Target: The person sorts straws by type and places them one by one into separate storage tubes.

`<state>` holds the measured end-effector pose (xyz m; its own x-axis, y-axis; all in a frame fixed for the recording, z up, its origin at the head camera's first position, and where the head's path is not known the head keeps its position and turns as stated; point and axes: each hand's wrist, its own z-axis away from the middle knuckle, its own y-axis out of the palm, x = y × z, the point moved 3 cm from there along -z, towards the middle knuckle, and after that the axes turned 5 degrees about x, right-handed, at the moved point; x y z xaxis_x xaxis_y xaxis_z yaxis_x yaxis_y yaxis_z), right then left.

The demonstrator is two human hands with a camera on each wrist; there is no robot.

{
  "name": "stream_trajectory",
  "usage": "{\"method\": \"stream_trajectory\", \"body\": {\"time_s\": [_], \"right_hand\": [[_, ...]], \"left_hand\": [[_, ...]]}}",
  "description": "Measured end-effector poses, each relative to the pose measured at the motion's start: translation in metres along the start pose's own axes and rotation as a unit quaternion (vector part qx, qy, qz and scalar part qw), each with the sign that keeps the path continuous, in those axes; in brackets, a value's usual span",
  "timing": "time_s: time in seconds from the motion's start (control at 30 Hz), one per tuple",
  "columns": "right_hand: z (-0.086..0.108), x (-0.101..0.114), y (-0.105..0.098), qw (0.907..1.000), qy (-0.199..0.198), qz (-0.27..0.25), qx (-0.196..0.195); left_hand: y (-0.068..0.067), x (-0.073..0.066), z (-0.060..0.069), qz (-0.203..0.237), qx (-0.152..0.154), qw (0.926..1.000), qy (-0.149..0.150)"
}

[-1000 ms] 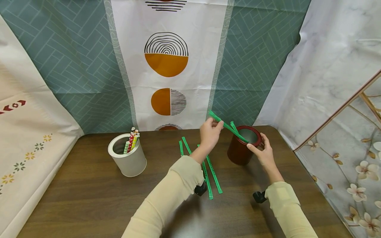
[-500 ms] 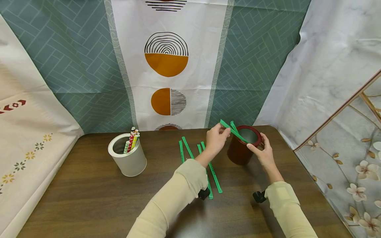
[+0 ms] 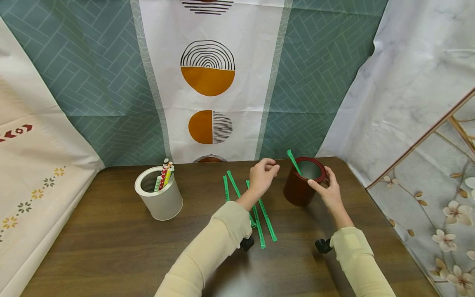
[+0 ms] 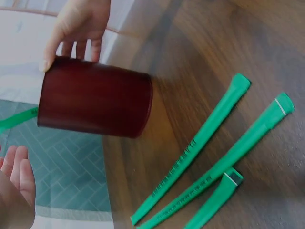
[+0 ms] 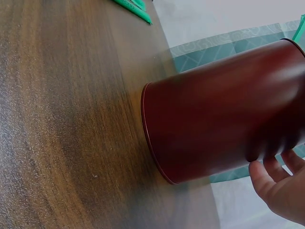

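My right hand (image 3: pixel 327 192) grips a dark red canister (image 3: pixel 297 189) standing upright on the table, thumb at its rim and fingers round its right side. One slim green wrapped stick (image 3: pixel 293 160) pokes up out of the canister's mouth, leaning left. To the canister's left, my left hand (image 3: pixel 261 175) hovers with loosely bent fingers and nothing in them. Below it lie several more green sticks with dark print (image 4: pixel 214 164), partly hidden by the left forearm. In the right wrist view the canister (image 5: pixel 219 114) fills the middle, touched by the right fingers (image 5: pixel 269 174).
A cream-white canister (image 3: pixel 163 202) stands at the left of the brown wooden table (image 3: pixel 111 247), holding several patterned sticks (image 3: pixel 164 176) in red, yellow and green. Hanging cloths (image 3: pixel 111 82) close off the back and both sides.
My left hand carried a green stick towards the dark red canister and let go of it. The hand has since drawn back left. My right hand has kept its hold.
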<state>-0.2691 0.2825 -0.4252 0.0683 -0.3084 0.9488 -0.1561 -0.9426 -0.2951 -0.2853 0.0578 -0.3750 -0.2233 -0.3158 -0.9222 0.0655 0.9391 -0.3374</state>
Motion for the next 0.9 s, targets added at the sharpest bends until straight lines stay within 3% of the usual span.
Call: {"method": "stream_trajectory", "body": {"time_s": [0.37, 0.53, 0.9], "right_hand": [[0.000, 0.001, 0.000, 0.9999, 0.000, 0.004, 0.010], [0.001, 0.001, 0.000, 1.0000, 0.001, -0.001, 0.007], [0.000, 0.001, 0.001, 0.9999, 0.003, -0.006, 0.010]], "left_hand": [[-0.020, 0.029, 0.002, -0.046, -0.016, 0.9986, -0.018], [-0.029, 0.045, 0.005, -0.045, -0.021, 0.9986, -0.019], [-0.047, 0.088, 0.011, -0.068, -0.034, 0.9952, -0.061]]}}
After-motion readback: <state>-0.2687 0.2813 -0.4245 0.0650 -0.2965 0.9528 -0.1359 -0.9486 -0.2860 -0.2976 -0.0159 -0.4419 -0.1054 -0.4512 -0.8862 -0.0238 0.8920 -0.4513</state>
